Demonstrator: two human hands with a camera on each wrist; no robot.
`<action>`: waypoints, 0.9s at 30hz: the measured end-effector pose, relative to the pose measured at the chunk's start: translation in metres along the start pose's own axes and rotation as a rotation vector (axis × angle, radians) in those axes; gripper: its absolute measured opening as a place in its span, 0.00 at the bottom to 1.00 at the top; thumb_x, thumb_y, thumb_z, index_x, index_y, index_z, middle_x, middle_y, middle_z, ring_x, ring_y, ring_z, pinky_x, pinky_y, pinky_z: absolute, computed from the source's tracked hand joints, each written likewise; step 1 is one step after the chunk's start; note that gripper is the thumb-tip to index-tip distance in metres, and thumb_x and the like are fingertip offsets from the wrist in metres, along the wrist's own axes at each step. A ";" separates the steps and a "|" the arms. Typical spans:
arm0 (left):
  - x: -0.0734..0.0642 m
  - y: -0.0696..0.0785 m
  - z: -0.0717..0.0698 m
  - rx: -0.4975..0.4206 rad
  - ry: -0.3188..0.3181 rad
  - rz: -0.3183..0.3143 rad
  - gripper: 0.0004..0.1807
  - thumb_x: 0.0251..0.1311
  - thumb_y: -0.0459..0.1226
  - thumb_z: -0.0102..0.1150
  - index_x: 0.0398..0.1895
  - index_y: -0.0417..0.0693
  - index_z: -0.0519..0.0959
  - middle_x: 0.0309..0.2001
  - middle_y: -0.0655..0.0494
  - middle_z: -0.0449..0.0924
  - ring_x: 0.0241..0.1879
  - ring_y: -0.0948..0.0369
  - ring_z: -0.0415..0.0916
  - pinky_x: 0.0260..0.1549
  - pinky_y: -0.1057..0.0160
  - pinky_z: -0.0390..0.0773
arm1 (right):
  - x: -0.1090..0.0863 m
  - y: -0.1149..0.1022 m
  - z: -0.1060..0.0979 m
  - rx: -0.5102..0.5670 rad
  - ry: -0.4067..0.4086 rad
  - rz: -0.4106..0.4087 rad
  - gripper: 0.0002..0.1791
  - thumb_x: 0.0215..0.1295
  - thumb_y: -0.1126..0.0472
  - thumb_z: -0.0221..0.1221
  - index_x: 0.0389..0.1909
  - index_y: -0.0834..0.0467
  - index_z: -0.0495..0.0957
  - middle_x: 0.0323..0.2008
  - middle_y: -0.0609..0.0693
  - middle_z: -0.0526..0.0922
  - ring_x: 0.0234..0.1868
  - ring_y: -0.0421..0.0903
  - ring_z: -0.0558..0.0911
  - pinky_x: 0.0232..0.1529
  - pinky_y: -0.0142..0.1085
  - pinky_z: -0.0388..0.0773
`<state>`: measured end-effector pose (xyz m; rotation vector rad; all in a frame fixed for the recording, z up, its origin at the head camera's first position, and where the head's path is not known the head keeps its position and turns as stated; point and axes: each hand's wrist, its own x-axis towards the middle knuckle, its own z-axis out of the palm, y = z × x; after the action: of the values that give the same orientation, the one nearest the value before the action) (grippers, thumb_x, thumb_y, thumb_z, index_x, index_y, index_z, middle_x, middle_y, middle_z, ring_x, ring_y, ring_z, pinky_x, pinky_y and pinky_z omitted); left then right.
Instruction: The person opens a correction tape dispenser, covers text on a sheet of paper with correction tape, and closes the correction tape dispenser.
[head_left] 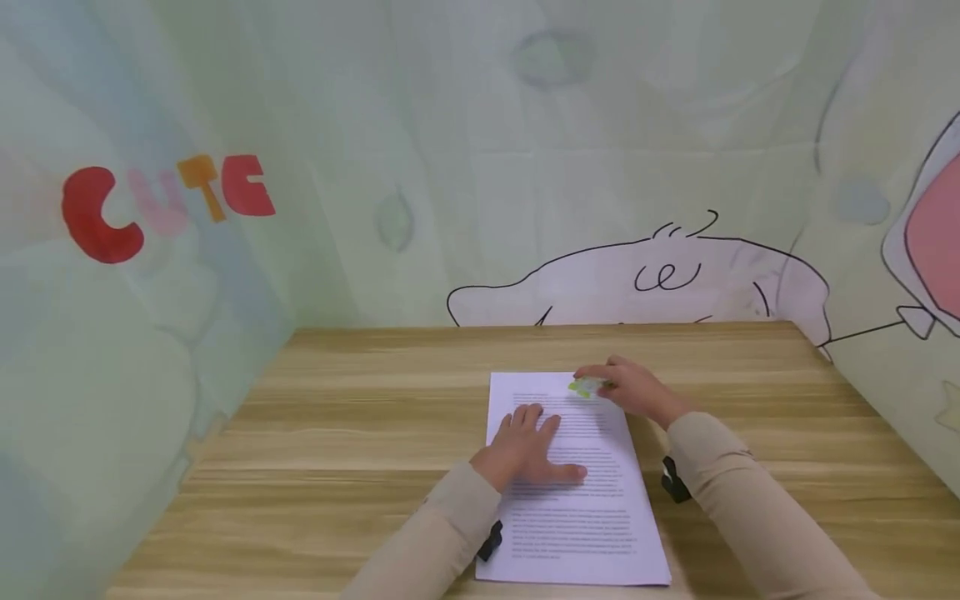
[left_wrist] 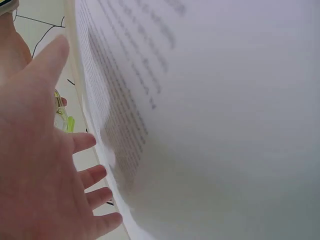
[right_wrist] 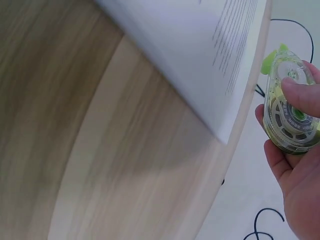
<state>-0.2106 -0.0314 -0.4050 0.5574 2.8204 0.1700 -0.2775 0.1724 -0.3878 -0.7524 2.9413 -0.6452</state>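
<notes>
While the left hand (head_left: 528, 450) lies spread over the printed page (head_left: 585, 571), low and right of centre in the head view, we see the right hand (head_left: 633, 389) pinching a correction tape dispenser (head_left: 589, 387) at the page's upper right. We cannot tell whether its tip meets the paper. If the spread hand bore down too lightly, we think the page could skid on the wooden tabletop (head_left: 360, 442); tilting the dispenser might lay tape crookedly or across wanted lines.

At the right of the right wrist view we make out a clear, rounded plastic case (right_wrist: 295, 71) with circular spools (right_wrist: 285, 122) inside and a leaf-green end piece (right_wrist: 268, 63). To us the paper looks matt and thin, lined with small dark print (head_left: 570, 533), and it curves gently in the left wrist view. The tabletop has long, streaky grain; the beige sleeves (head_left: 757, 492) look like soft cloth.
</notes>
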 end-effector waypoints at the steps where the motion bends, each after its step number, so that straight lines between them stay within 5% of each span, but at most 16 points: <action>1: 0.000 -0.001 0.001 -0.010 0.004 0.004 0.51 0.45 0.72 0.47 0.69 0.52 0.58 0.69 0.48 0.52 0.69 0.51 0.49 0.66 0.50 0.53 | 0.001 -0.002 0.001 0.001 -0.005 -0.003 0.23 0.59 0.68 0.56 0.56 0.48 0.74 0.37 0.57 0.75 0.32 0.47 0.72 0.31 0.37 0.70; 7: -0.007 -0.016 0.002 -0.027 0.014 -0.005 0.52 0.45 0.70 0.51 0.69 0.51 0.56 0.70 0.46 0.49 0.69 0.49 0.48 0.66 0.48 0.53 | 0.006 -0.012 0.006 -0.013 -0.014 -0.021 0.23 0.60 0.67 0.56 0.56 0.45 0.75 0.41 0.57 0.76 0.36 0.48 0.74 0.36 0.41 0.73; 14: -0.019 -0.028 0.004 -0.034 -0.010 -0.017 0.51 0.44 0.69 0.54 0.70 0.55 0.56 0.71 0.45 0.47 0.71 0.49 0.44 0.67 0.47 0.51 | 0.019 -0.030 0.013 -0.116 -0.006 -0.143 0.22 0.59 0.68 0.56 0.53 0.46 0.76 0.33 0.52 0.74 0.29 0.44 0.70 0.32 0.36 0.71; 27: -0.023 -0.021 0.001 0.020 -0.015 -0.041 0.50 0.44 0.67 0.56 0.70 0.55 0.57 0.71 0.44 0.48 0.71 0.47 0.45 0.67 0.49 0.53 | 0.047 -0.054 0.024 -0.266 0.003 -0.218 0.23 0.57 0.71 0.57 0.50 0.45 0.79 0.36 0.54 0.76 0.32 0.46 0.74 0.38 0.42 0.76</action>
<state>-0.1974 -0.0595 -0.4041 0.5024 2.8192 0.1284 -0.2914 0.0979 -0.3854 -1.1069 3.0081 -0.2632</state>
